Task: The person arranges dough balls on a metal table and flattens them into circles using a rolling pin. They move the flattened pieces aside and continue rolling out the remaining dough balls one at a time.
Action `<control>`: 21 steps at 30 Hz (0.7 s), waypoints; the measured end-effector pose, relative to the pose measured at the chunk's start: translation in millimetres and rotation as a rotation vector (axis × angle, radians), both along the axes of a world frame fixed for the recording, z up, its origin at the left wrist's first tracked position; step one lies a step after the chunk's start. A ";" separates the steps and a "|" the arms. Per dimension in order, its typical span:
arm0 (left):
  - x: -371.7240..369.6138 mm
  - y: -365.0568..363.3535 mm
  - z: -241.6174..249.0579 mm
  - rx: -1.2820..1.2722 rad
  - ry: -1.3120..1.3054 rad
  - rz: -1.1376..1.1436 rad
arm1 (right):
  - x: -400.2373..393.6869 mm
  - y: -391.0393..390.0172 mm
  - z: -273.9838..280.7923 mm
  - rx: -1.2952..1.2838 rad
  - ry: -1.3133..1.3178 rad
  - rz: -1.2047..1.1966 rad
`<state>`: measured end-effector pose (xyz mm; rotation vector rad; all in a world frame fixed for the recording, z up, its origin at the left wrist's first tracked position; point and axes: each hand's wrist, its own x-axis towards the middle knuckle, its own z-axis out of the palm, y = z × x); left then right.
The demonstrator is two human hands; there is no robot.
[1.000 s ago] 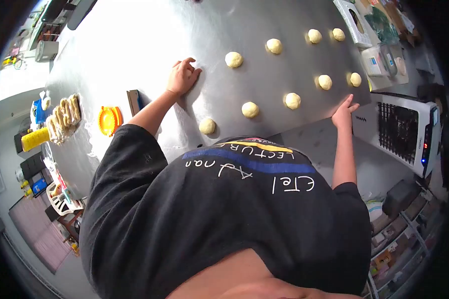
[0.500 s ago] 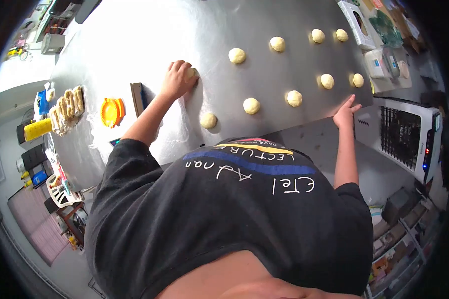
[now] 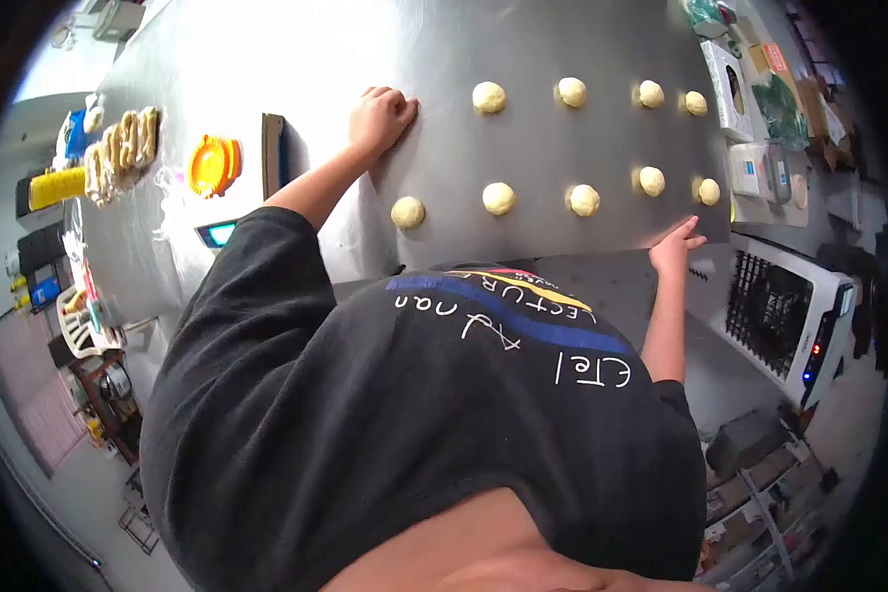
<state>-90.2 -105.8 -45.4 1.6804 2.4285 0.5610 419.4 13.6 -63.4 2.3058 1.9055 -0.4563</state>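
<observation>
My left hand (image 3: 383,118) is curled down on the metal table (image 3: 434,168), its fingers wrapped over a dough ball that they hide. Below it, nearer my body, lies a loose dough ball (image 3: 407,212). Several other pale balls rest in two rows to the right, among them one (image 3: 488,97) in the far row and one (image 3: 498,198) in the near row. At the table's near right edge, my right hand (image 3: 677,245) has its fingers apart and holds nothing, just below the rightmost near ball (image 3: 707,191).
Left of my left arm are a dark-edged block (image 3: 272,156), an orange mould (image 3: 213,166) and a lit scale display (image 3: 219,234). Twisted dough strips (image 3: 120,156) lie farther left. Plastic containers (image 3: 760,170) and a white appliance (image 3: 787,316) are at the right.
The view has shifted. My left hand has moved farther from the near loose ball and covers the dough that showed beneath it. My right hand stays at the table edge.
</observation>
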 end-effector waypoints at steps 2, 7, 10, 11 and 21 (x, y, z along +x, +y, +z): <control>3.6 -6.8 2.7 -0.022 -0.014 0.033 | 6.3 1.9 -2.1 0.006 -0.026 0.016; -25.0 -27.6 -0.4 0.100 0.286 -0.308 | 3.8 -3.2 8.8 -0.083 0.008 0.004; -35.5 -17.9 -14.6 0.188 0.071 -0.488 | 17.5 -1.5 17.5 -0.097 -0.023 0.170; -37.5 -17.5 -18.3 0.182 0.065 -0.469 | 15.0 -4.2 25.1 -0.104 -0.030 0.188; -6.9 -11.2 -24.0 0.269 0.013 0.013 | -206.8 -93.7 90.0 -0.026 0.578 0.923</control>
